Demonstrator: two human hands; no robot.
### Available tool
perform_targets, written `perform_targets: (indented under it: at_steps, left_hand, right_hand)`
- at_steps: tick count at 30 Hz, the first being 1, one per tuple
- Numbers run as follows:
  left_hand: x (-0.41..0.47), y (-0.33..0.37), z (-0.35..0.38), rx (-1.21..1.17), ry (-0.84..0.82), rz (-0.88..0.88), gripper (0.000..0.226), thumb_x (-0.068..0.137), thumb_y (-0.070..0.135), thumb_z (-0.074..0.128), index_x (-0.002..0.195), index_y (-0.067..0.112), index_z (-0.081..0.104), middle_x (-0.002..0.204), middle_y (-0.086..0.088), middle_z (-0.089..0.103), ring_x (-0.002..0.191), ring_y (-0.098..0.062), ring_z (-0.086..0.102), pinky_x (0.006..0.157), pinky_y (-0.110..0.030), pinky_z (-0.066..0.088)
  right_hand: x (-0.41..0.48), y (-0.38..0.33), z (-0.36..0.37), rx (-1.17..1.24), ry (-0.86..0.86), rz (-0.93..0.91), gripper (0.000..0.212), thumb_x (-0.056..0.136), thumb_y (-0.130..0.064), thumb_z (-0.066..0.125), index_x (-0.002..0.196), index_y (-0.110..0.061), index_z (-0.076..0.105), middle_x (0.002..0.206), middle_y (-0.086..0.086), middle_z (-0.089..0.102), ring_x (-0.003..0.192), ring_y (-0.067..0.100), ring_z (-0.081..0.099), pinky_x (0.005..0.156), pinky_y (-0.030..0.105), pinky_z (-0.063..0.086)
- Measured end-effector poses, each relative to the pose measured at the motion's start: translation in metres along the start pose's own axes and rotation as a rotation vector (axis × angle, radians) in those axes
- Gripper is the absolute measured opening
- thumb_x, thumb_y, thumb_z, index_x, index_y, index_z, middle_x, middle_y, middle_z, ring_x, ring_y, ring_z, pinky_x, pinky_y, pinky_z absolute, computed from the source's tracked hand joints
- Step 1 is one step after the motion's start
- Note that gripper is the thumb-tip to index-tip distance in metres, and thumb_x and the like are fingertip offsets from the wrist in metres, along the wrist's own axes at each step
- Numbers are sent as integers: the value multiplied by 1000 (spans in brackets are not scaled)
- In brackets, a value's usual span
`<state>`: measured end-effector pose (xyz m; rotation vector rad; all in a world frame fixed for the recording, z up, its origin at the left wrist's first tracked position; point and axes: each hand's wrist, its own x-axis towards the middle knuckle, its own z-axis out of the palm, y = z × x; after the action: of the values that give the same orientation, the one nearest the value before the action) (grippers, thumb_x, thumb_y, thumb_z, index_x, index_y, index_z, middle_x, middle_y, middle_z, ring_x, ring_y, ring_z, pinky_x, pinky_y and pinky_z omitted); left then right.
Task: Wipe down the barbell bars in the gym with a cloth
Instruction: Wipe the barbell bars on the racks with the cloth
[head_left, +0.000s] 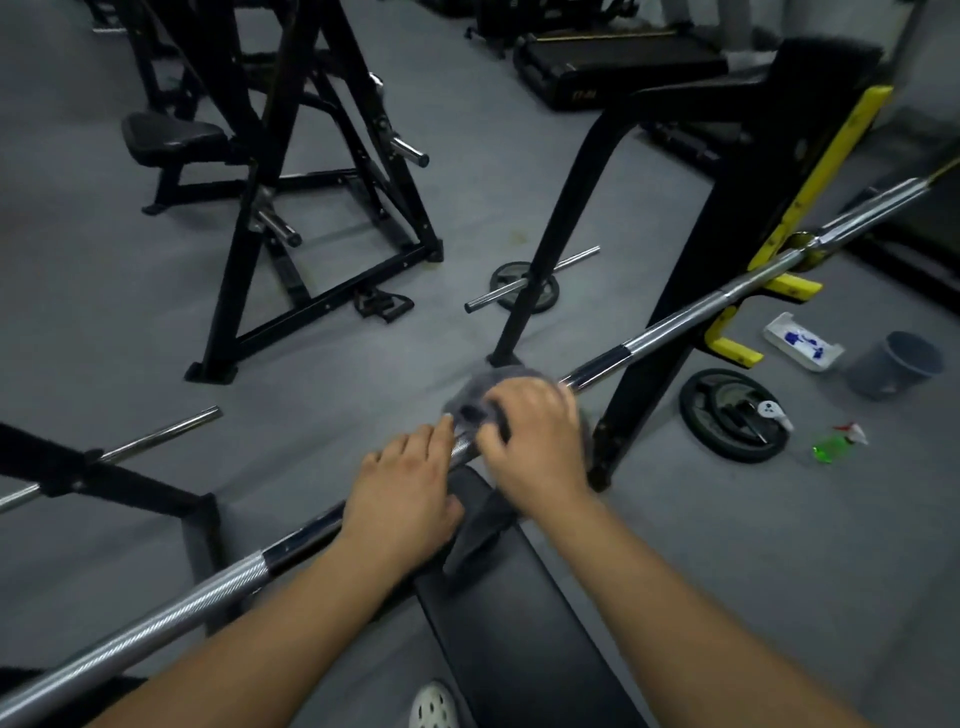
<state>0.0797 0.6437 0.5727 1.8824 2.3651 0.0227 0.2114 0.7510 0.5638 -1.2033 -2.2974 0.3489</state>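
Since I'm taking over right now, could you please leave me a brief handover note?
Left hand: rests on the bar beside the cloth; grip unclear.
Right hand: grips the cloth on the bar, above the bench.
Done: how much is wiped cannot be told.
Left: likely the rest of this bar, then the short bar on the floor.

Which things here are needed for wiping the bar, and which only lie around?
In use: barbell, grey cloth, right hand gripping it, left hand on the barbell.
Lying idle now: weight plate, green spray bottle, grey bucket, short bar on the floor.
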Motion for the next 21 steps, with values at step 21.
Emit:
perform_targets:
  at_steps: [21]
  left_hand:
    - [54, 48, -4, -5, -60, 157, 82, 87, 37, 53, 154, 13, 13, 139, -4, 43, 119, -27, 51, 87, -41, 48]
  right_hand:
    - [34, 54, -30, -30, -13, 121, 20, 91, -29, 58, 108, -21, 65, 109, -5, 67, 108, 18, 57, 98, 41, 45]
